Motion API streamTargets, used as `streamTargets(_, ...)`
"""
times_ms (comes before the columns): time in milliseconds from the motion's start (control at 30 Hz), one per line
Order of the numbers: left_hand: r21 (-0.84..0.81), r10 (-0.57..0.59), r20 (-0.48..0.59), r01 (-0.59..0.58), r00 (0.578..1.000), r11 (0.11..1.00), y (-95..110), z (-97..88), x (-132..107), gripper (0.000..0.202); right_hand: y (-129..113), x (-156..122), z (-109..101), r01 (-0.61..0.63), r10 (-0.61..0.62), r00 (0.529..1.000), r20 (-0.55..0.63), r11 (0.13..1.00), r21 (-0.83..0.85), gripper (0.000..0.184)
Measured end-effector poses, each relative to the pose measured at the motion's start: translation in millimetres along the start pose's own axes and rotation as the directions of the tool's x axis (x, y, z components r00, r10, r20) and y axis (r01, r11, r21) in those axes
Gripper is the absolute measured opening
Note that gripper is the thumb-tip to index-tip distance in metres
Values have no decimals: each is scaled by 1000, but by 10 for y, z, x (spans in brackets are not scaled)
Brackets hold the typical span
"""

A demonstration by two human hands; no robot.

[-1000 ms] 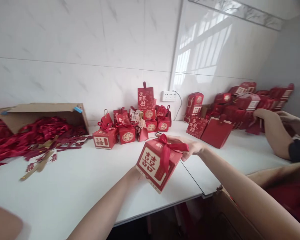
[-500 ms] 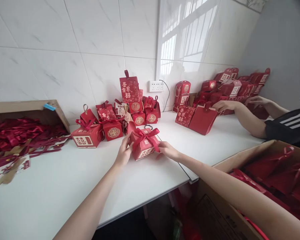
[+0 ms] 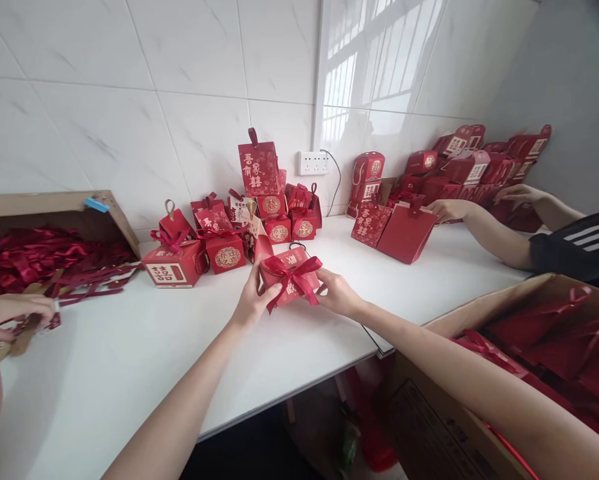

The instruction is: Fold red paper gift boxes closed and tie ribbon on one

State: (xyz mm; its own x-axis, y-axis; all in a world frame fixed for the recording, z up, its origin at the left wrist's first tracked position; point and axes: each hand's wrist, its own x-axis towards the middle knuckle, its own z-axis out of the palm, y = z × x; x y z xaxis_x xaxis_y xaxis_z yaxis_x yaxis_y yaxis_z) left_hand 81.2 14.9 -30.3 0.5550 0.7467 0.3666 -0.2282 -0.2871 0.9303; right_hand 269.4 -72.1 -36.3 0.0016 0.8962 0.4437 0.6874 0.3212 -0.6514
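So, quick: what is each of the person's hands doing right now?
Left hand: closed, holding the left side of the red gift box.
Right hand: closed, holding the same box's right side.

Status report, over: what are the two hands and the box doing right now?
Left hand and right hand both grip the red ribbon box. Pile of boxes just behind. Another person's hand far left, apart.

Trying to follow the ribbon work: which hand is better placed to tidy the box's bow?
Left, probably: the left hand has its thumb on the bow, while the right hand only steadies the red gift box from the other side.
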Motion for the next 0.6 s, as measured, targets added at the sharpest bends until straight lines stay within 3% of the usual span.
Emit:
streamTargets(133, -5, -40, 14, 40, 999, 999, 20, 27, -27, 82, -15, -21, 7, -12, 12, 1000, 13, 999, -34, 32)
streamTargets(267, 14, -53, -35, 54, 998, 998, -23, 52, -6, 77, -56, -19, -6, 14, -15, 999, 35, 1000, 7, 36)
streamTargets(367, 58, -42, -117, 49, 992, 997, -53, 84, 31, 68, -77, -12, -29, -47, 44, 992, -117, 999, -20, 31)
streamTargets(467, 123, -37, -229, 67, 973, 990, -61, 111, 45, 62, -113, -28, -54, -145, 128, 948, -292, 989, -39, 16)
streamTargets(533, 163, -28, -307, 82, 951, 983, -58, 119, 34, 63, -158, -49, -51, -134, 125, 959, -255, 991, -18, 10)
streamTargets(600, 203, -17, -357, 95, 934, 974, -55, 119, 12, 68, -221, -62, -13, -100, 99, 991, -92, 995, -8, 11)
